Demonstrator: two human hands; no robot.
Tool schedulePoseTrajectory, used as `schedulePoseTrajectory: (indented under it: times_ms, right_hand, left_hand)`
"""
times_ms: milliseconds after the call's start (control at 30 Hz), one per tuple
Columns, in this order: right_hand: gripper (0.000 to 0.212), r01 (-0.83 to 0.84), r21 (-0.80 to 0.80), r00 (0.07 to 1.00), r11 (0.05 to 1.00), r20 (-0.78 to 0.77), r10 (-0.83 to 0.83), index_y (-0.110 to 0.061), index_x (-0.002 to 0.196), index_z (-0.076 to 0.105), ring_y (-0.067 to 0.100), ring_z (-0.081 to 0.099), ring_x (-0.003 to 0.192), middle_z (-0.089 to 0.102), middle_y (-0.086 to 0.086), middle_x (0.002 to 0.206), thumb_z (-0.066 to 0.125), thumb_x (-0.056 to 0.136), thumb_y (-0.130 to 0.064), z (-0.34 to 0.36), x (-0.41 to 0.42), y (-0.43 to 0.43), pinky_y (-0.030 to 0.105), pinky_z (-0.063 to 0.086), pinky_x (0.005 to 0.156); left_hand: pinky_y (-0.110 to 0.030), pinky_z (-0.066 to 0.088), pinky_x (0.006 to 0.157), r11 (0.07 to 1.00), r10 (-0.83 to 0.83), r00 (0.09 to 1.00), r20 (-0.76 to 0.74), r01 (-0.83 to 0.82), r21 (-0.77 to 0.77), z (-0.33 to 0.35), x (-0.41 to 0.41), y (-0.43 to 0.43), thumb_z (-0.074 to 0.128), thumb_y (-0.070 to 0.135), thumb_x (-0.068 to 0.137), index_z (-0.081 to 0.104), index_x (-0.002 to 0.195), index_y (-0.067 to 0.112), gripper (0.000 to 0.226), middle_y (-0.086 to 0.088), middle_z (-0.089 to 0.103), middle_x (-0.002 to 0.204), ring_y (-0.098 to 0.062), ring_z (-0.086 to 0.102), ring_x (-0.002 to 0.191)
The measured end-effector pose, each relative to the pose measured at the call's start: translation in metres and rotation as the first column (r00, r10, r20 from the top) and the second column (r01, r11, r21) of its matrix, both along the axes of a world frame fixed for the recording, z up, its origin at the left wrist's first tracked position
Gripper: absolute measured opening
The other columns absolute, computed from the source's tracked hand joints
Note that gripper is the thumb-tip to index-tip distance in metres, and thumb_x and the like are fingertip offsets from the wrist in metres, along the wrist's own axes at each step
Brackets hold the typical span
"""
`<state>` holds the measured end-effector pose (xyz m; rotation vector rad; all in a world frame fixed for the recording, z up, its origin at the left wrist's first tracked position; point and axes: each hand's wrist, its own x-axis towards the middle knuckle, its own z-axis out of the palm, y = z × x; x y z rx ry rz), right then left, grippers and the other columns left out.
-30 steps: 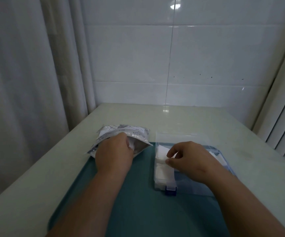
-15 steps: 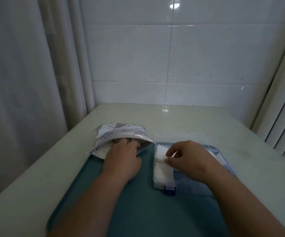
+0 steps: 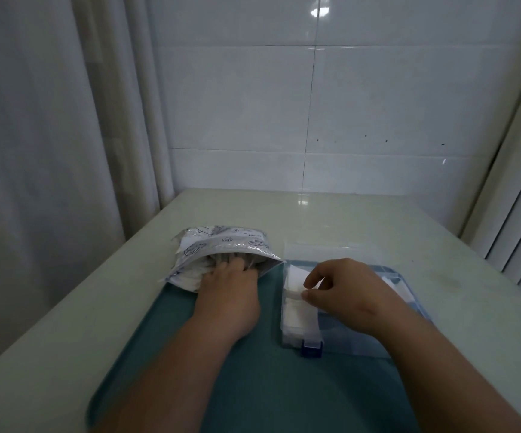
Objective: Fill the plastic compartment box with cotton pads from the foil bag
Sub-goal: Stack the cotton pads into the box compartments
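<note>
Pale glossy table is carrying a teal tray. Crinkled foil bag is lying at its 11 o'clock. Left hand is resting inside the mouth, fingers hidden, so I cannot tell its grip. Right hand is pinching a white cotton pad over the clear compartment box, at the bag's 3 o'clock.

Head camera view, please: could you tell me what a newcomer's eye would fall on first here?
First the left hand, its fingers inside the open mouth of the foil bag at the far left of the teal tray. Then the right hand, pinching a white cotton pad over the left column of the clear plastic compartment box beside it.
</note>
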<state>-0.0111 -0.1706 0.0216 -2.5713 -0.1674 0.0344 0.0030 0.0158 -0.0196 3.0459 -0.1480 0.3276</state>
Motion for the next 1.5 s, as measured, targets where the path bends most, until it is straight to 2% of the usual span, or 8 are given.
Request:
schedulePoseTrajectory:
  times_ms: [233, 400, 667, 833, 1067, 1300, 1400, 1500]
  right_hand:
    - [0.018, -0.004, -0.005, 1.000, 1.000, -0.001, 0.004, -0.032, 0.102, 0.067, 0.007, 0.061, 0.077, 0.063, -0.010, 0.093, 0.066, 0.086, -0.041, -0.001, 0.000, 0.000, 0.032, 0.057, 0.080]
    - [0.017, -0.005, -0.003, 1.000, 1.000, -0.005, 0.005, -0.032, 0.101, 0.067, 0.007, 0.061, 0.079, 0.064, -0.009, 0.094, 0.066, 0.086, -0.041, -0.001, 0.000, 0.000, 0.032, 0.057, 0.080]
    - [0.016, -0.005, -0.015, 1.000, 1.000, 0.001, 0.005, -0.033, 0.100, 0.067, 0.007, 0.061, 0.077, 0.064, -0.010, 0.095, 0.065, 0.087, -0.041, -0.002, 0.000, 0.001, 0.032, 0.057, 0.082]
    - [0.017, -0.008, -0.020, 1.000, 1.000, -0.010, 0.008, -0.032, 0.102, 0.067, 0.008, 0.062, 0.077, 0.064, -0.010, 0.095, 0.065, 0.087, -0.041, -0.002, 0.000, 0.001, 0.032, 0.057, 0.081]
    - [0.018, -0.007, -0.024, 1.000, 1.000, -0.011, 0.007, -0.033, 0.101, 0.067, 0.008, 0.061, 0.082, 0.063, -0.010, 0.097, 0.065, 0.086, -0.043, -0.003, 0.001, 0.002, 0.032, 0.056, 0.084]
    - [0.017, -0.013, -0.020, 1.000, 1.000, -0.011, 0.013, -0.031, 0.100, 0.068, 0.007, 0.062, 0.081, 0.066, -0.009, 0.096, 0.066, 0.086, -0.041, -0.002, 0.000, 0.001, 0.032, 0.056, 0.084]
    - [0.018, -0.013, -0.016, 1.000, 1.000, -0.015, 0.012, -0.031, 0.101, 0.068, 0.008, 0.062, 0.082, 0.066, -0.008, 0.097, 0.066, 0.086, -0.041, -0.001, -0.001, 0.001, 0.032, 0.056, 0.084]
    - [0.018, -0.013, -0.017, 1.000, 1.000, -0.016, 0.013, -0.030, 0.101, 0.068, 0.008, 0.062, 0.082, 0.065, -0.008, 0.095, 0.065, 0.087, -0.041, 0.000, -0.002, 0.001, 0.032, 0.056, 0.084]
  left_hand:
    - [-0.039, 0.040, 0.099, 0.993, 0.073, 0.997, 0.028, -0.070, -0.098, -0.001, -0.004, -0.003, 0.049, 0.017, 0.086, 0.045, 0.136, 0.024, 0.051, -0.007, 0.034, 0.135, -0.030, 0.038, 0.122]
    - [-0.039, 0.039, 0.095, 0.992, 0.100, 0.994, 0.044, -0.096, -0.086, 0.000, -0.005, -0.005, 0.049, 0.019, 0.088, 0.050, 0.130, 0.021, 0.042, -0.006, 0.033, 0.137, -0.029, 0.038, 0.120]
    - [-0.039, 0.036, 0.098, 0.993, 0.112, 0.993, 0.025, -0.111, -0.036, -0.001, -0.004, -0.006, 0.047, 0.019, 0.087, 0.045, 0.136, 0.027, 0.050, -0.007, 0.035, 0.136, -0.030, 0.036, 0.123]
    - [-0.041, 0.038, 0.098, 0.996, 0.076, 0.997, 0.006, -0.075, -0.053, -0.004, -0.001, -0.003, 0.047, 0.018, 0.087, 0.043, 0.138, 0.027, 0.052, -0.005, 0.038, 0.136, -0.029, 0.036, 0.124]
    - [-0.041, 0.035, 0.102, 0.992, 0.108, 0.994, -0.026, -0.109, -0.065, -0.005, 0.000, -0.002, 0.048, 0.021, 0.088, 0.037, 0.141, 0.029, 0.055, -0.010, 0.033, 0.137, -0.031, 0.033, 0.127]
    - [-0.040, 0.037, 0.098, 0.999, 0.022, 0.999, 0.036, -0.021, -0.035, -0.008, 0.004, 0.002, 0.048, 0.017, 0.088, 0.030, 0.146, 0.036, 0.064, 0.000, 0.040, 0.137, -0.028, 0.036, 0.126]
    - [-0.041, 0.036, 0.098, 0.999, 0.043, 0.998, 0.051, -0.043, -0.016, -0.008, 0.005, 0.002, 0.048, 0.018, 0.088, 0.033, 0.144, 0.034, 0.060, 0.000, 0.040, 0.138, -0.027, 0.036, 0.126]
    - [-0.041, 0.035, 0.102, 0.996, 0.085, 0.996, 0.004, -0.085, -0.001, -0.009, 0.006, 0.003, 0.049, 0.022, 0.087, 0.037, 0.142, 0.029, 0.057, -0.005, 0.039, 0.137, -0.029, 0.035, 0.127]
